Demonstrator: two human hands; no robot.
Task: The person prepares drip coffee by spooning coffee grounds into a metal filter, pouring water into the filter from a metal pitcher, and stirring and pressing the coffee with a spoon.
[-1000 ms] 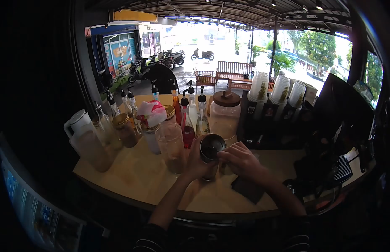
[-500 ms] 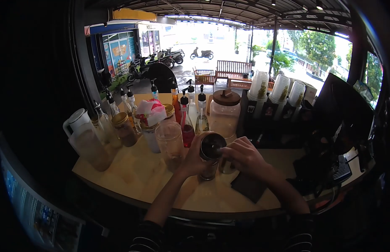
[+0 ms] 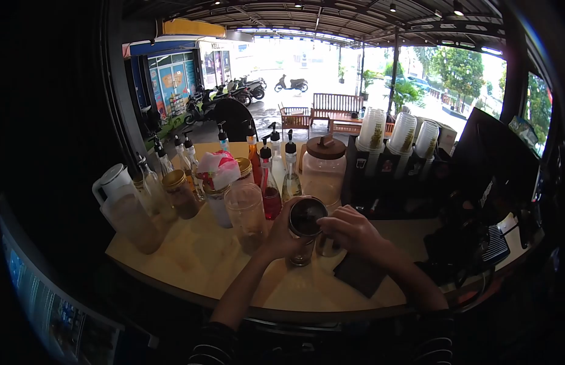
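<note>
Far beyond your left hand [image 3: 283, 237], the sign [image 3: 216, 45] reads "KELL"; further letters unclear. Beyond your right hand [image 3: 355, 232], print on the stacked cups [image 3: 372, 131] is too small to read. Your left hand clamps the dark-mouthed cup [image 3: 306, 216] between your hands; your right curls at its rim, whether gripping anything cannot be told.

Looks like a round, dark-mouthed cup [image 3: 307, 217] with a thin, paler rim; holds contents too shadowed to tell. Faces mouth upward, wrapped by the left hand [image 3: 281, 237], over the worktop [image 3: 191, 267]. Shows a clear, glassy lower part [image 3: 300, 257] directly beneath, perhaps a separate vessel.
</note>
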